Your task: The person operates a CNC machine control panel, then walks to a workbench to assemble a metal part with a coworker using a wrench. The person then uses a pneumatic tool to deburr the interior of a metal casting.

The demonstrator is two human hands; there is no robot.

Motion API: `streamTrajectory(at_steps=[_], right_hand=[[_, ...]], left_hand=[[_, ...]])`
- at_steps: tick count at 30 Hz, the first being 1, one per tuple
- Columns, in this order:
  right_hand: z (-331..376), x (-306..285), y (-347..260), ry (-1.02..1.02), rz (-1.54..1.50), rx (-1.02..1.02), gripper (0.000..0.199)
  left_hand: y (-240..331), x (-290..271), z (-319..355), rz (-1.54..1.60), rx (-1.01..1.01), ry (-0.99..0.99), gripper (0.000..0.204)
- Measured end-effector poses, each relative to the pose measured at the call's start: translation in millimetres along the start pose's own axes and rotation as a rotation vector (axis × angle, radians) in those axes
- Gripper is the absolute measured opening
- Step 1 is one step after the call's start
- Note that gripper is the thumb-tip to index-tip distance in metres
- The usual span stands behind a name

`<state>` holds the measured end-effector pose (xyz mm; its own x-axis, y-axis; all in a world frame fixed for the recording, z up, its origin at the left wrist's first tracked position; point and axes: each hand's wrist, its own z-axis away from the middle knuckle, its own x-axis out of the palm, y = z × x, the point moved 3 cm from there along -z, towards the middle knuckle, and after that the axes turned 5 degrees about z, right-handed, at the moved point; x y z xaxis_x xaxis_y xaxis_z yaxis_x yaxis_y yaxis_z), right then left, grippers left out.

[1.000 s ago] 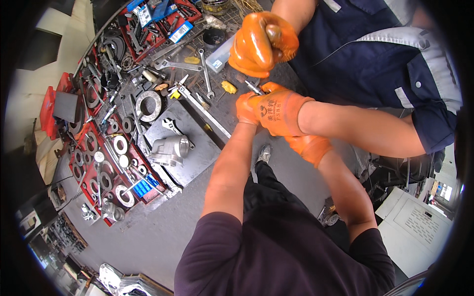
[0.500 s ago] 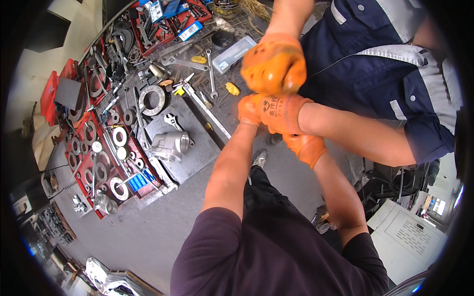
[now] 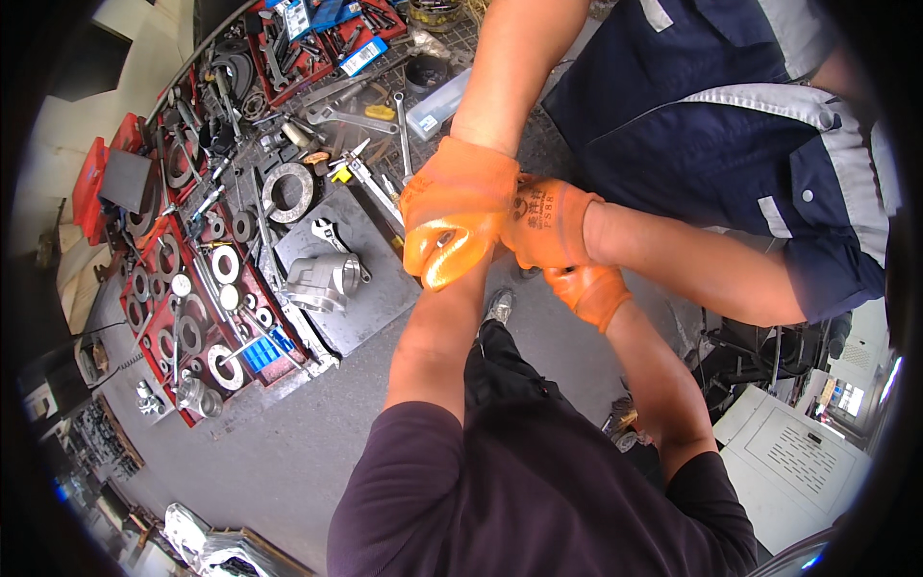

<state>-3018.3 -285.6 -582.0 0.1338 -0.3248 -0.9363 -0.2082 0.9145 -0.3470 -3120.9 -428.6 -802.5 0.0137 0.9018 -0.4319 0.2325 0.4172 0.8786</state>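
Note:
My right hand (image 3: 588, 296), in an orange glove, is curled just below a co-worker's gloved hand (image 3: 550, 223). What it grips, if anything, is hidden. My left forearm (image 3: 437, 341) reaches up under the co-worker's other orange-gloved hand (image 3: 454, 216), which is closed like a fist. That glove covers my left hand, so its fingers do not show. All these hands are bunched close together in front of the co-worker's dark blue work clothes (image 3: 654, 106).
Left, a crowded bench holds red trays (image 3: 279, 361) of metal rings and tools. A grey plate (image 3: 380, 279) bears a cast metal housing (image 3: 322, 282) and an adjustable wrench (image 3: 327, 233). A caliper (image 3: 375, 188) lies beyond. A pale cabinet (image 3: 793, 457) stands at lower right.
The co-worker's upper gloved hand has swung left and toward me, now over my left wrist and hiding my left hand. My right hand has shifted only slightly.

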Motion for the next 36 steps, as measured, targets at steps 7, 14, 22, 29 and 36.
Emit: streamTrajectory(at_steps=[7, 14, 22, 29, 36], right_hand=[[-8.0, 3.5, 9.5, -0.005, -0.039, 0.034, 0.030], [-12.4, 6.2, -4.3, 0.101, -0.156, -0.028, 0.027], [-5.4, -3.9, -1.7, 0.081, -0.111, 0.035, 0.027], [11.3, -4.6, 4.4, 0.020, -0.318, 0.295, 0.029], [27.5, -22.2, -8.4, 0.097, -0.885, 0.317, 0.028]], left_hand=[[8.1, -3.8, -8.2, -0.002, -0.015, -0.035, 0.031], [12.8, -9.9, -16.6, -0.005, -0.026, -0.063, 0.031], [24.3, -16.8, -11.1, -0.119, -0.031, -0.131, 0.030], [67.0, -50.1, -3.8, 0.031, -0.186, -0.103, 0.033], [90.4, -89.6, 10.3, -0.356, -0.531, 0.045, 0.040]])
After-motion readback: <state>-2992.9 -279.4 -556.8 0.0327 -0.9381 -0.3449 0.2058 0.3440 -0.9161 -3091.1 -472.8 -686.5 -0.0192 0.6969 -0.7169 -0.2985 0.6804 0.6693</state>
